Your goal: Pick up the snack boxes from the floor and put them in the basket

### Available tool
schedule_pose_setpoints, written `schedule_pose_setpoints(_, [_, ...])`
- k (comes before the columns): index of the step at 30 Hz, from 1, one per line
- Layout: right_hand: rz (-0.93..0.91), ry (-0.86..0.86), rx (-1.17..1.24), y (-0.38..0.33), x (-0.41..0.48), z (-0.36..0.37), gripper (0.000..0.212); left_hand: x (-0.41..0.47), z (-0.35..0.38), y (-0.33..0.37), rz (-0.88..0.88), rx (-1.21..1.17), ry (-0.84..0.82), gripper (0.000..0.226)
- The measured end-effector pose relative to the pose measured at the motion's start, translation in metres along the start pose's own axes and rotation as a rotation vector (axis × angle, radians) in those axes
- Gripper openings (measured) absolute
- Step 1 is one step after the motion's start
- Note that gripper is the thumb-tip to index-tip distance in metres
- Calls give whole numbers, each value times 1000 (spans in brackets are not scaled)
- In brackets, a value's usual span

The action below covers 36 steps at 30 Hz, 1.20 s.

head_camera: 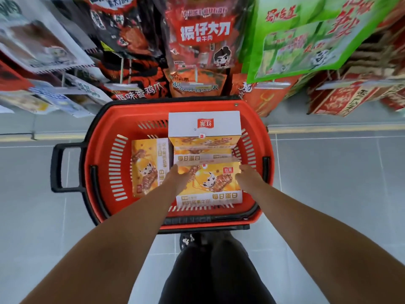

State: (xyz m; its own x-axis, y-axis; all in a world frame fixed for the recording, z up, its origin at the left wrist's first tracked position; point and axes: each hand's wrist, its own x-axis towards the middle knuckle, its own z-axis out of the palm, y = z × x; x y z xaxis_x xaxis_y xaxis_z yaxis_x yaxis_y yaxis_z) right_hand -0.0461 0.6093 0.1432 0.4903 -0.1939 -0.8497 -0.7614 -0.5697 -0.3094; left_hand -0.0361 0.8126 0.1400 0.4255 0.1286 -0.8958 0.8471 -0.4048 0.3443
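A red plastic basket with black rim and handles stands on the grey floor in front of me. Inside it lie three yellow snack boxes: one flat on the left, one at the back with its white side up, and a front one. My left hand presses the front box's left edge. My right hand holds its right edge. The fingertips of both hands are hidden behind the box.
Hanging snack bags, red, black and green, fill the shelf behind the basket. A shelf base with a yellow strip runs along the floor. My dark trousers and shoes are just below the basket.
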Motion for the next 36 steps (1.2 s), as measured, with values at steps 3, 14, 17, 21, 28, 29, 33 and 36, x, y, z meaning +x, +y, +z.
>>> schedule_pose_setpoints(3, [-50, 22, 113, -8, -43, -23, 30, -52, -8, 33, 130, 14, 23, 51])
schedule_pose_setpoints(14, [-166, 221, 783, 20, -254, -57, 16, -251, 3, 68, 495, -25, -167, 18])
schedule_pose_setpoints(17, [-138, 308, 979, 47, -299, -52, 11, -293, 21, 57, 545, -24, -239, 14])
schedule_pose_setpoints(21, [-105, 406, 1211, 94, -341, -51, 3, -332, 56, 46, 599, 48, -314, 20])
schedule_pose_setpoints(28, [-60, 532, 1497, 204, -378, -75, 5, -387, 170, 54, 700, 172, -428, 20])
schedule_pose_setpoints(29, [-58, 545, 1501, 224, -382, -82, 5, -396, 193, 54, 708, 193, -451, 21])
schedule_pose_setpoints(33, [-63, 578, 1516, 302, -398, -118, 5, -424, 288, 46, 695, 227, -511, 16])
schedule_pose_setpoints(36, [-27, 626, 1522, 360, -411, -145, 7, -444, 347, 39, 674, 238, -539, 13])
